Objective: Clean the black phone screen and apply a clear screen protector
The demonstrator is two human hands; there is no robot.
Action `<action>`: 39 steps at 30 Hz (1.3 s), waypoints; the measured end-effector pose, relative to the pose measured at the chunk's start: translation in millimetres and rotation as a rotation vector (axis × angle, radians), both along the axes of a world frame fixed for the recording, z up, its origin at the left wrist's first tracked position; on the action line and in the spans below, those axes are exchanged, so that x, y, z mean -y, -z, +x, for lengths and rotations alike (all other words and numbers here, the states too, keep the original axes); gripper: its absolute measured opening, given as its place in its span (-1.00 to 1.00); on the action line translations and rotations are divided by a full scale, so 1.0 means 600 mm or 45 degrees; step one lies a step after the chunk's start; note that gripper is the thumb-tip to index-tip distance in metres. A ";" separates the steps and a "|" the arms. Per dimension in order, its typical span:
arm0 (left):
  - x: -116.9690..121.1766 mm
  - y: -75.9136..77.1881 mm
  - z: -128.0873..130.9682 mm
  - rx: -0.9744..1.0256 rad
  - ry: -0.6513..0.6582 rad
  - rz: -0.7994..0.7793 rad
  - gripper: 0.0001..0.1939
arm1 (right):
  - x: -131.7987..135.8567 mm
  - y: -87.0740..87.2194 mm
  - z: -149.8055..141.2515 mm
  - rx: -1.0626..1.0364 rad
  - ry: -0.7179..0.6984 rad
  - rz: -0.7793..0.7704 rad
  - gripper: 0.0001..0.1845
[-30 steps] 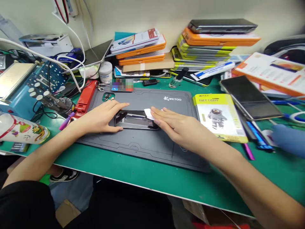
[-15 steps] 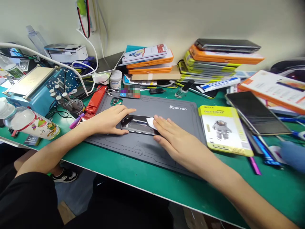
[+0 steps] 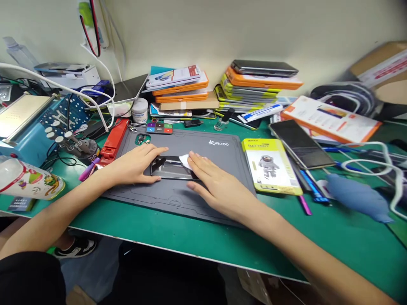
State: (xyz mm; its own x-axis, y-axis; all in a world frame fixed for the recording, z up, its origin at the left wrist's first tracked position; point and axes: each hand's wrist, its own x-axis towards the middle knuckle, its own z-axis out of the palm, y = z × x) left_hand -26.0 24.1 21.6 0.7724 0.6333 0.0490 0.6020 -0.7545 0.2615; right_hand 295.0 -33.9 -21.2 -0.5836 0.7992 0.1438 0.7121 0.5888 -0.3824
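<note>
A smartphone [image 3: 170, 170] with a glossy dark screen lies flat on the grey work mat [image 3: 165, 199]. My left hand [image 3: 138, 165] grips its left end, thumb at the near edge and fingers at the far edge. At the phone's right end, my right hand [image 3: 213, 180] presses a folded white wipe [image 3: 185, 161] against the screen. The right fingers lie flat and together over the wipe, with the thumb apart near the phone's front edge. Part of the wipe and the phone's right end are hidden under that hand.
Right of the mat lie a yellow battery box [image 3: 270, 166], another phone [image 3: 302, 144] and a blue air blower [image 3: 356, 197]. Stacked boxes [image 3: 179, 87] line the wall. A red tool [image 3: 112, 143], a screwdriver stand [image 3: 76, 144] and a patterned bottle [image 3: 32, 178] stand left.
The view has swung right, bringing the blue air blower and a white cable more fully in sight. My right hand and the wipe have slid slightly left along the screen; my left hand keeps its hold.
</note>
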 end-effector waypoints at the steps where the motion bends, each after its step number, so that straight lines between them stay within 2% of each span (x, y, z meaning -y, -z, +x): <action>1: 0.000 0.002 0.000 0.003 0.008 0.006 -0.16 | 0.016 0.002 0.004 0.000 -0.008 0.012 -0.16; 3: -0.001 0.006 -0.002 0.010 0.019 0.018 -0.15 | 0.039 0.005 0.010 0.002 -0.029 0.021 -0.15; 5: -0.002 0.008 -0.002 0.012 0.018 0.028 -0.16 | 0.035 0.004 0.010 0.006 -0.045 -0.011 -0.16; 9: -0.005 0.008 -0.003 0.011 0.024 0.039 -0.17 | -0.031 -0.009 -0.014 0.012 0.013 -0.122 -0.12; 11: -0.007 0.006 -0.002 0.019 0.025 0.033 -0.14 | -0.048 -0.013 -0.025 0.019 0.041 -0.132 -0.09; 13: -0.008 0.005 -0.001 0.022 0.017 0.023 -0.13 | -0.033 -0.011 -0.028 0.027 0.048 -0.090 -0.06; 17: -0.005 0.006 -0.001 0.006 0.007 0.016 -0.15 | 0.038 0.002 -0.016 0.041 -0.006 0.004 -0.08; 19: -0.004 0.007 -0.002 0.009 0.011 0.011 -0.15 | 0.045 0.007 -0.012 0.045 -0.026 0.015 -0.10; 22: -0.005 0.008 -0.003 0.035 0.023 0.011 -0.16 | 0.000 0.004 -0.025 0.040 -0.009 -0.024 -0.14; 24: -0.006 0.009 -0.004 0.051 0.024 0.013 -0.15 | -0.038 -0.001 -0.039 0.036 0.006 -0.039 -0.09; 26: -0.007 0.008 -0.004 0.056 0.019 0.014 -0.14 | -0.054 -0.006 -0.049 0.047 0.005 -0.038 -0.04; 29: -0.007 0.009 -0.004 0.055 0.024 0.006 -0.12 | -0.019 -0.005 -0.050 0.071 -0.024 -0.004 0.03; 31: -0.007 0.010 -0.005 0.061 0.039 -0.006 -0.12 | 0.019 -0.002 -0.043 0.072 -0.055 -0.001 0.00; 33: -0.008 0.011 -0.005 0.072 0.048 -0.020 -0.12 | 0.039 -0.002 -0.038 0.067 -0.072 -0.005 -0.05; 35: -0.009 0.011 -0.006 0.083 0.048 -0.031 -0.12 | 0.028 -0.006 -0.045 0.072 -0.071 -0.020 -0.06; 39: -0.017 0.011 -0.009 0.112 0.036 -0.060 -0.09 | -0.045 -0.021 -0.080 0.119 -0.034 -0.050 -0.02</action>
